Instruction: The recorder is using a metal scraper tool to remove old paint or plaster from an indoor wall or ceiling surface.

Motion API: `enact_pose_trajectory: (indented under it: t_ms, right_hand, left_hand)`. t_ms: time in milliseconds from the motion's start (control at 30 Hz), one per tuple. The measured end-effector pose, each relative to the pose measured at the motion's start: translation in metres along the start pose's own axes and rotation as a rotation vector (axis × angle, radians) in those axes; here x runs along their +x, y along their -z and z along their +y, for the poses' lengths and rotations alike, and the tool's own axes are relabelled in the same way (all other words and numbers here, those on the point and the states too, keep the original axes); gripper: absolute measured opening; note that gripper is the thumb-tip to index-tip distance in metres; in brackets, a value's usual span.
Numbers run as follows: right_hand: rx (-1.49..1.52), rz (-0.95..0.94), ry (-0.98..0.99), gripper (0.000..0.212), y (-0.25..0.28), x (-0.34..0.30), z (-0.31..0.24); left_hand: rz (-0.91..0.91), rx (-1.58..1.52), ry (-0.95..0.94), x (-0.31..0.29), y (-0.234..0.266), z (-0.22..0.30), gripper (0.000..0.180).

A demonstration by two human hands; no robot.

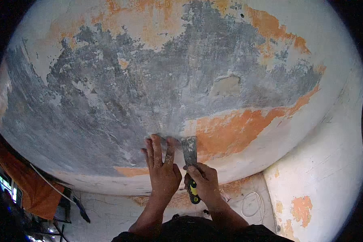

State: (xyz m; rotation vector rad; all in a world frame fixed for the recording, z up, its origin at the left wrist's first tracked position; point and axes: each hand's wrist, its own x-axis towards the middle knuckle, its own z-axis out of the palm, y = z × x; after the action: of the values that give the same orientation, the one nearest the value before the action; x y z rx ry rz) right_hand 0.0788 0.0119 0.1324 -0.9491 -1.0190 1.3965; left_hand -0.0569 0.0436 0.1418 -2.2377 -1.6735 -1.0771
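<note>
In front of me a wall (121, 92) shows a wide grey patch, with orange and white paint around it. My right hand (205, 179) is wrapped round the black and yellow handle of a putty knife (190, 150). Its flat metal blade points up and lies at the left border of an orange paint patch (226, 135). Just left of the blade, my left hand (162, 167) rests with its fingers spread and the fingertips against the grey surface. Pale dust clings to that hand.
On the right, a pale side wall (322, 173) meets this one at a corner and carries flaking orange spots. A thin white cable (252, 205) loops low on the right. At the lower left hangs an orange cloth (32, 187), near a pale pole (52, 185).
</note>
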Motion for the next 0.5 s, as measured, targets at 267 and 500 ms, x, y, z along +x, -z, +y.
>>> enact_pose_trajectory:
  t_ms: [267, 500]
  right_hand:
    - [-0.019, 0.0, -0.029, 0.03, 0.001, -0.001, -0.005]
    - [-0.013, 0.029, -0.096, 0.03, 0.004, -0.005, 0.005]
  left_hand:
    - [0.015, 0.0, 0.003, -0.002, -0.003, 0.0, 0.072]
    - [0.02, 0.01, -0.014, 0.001, -0.002, 0.001, 0.071]
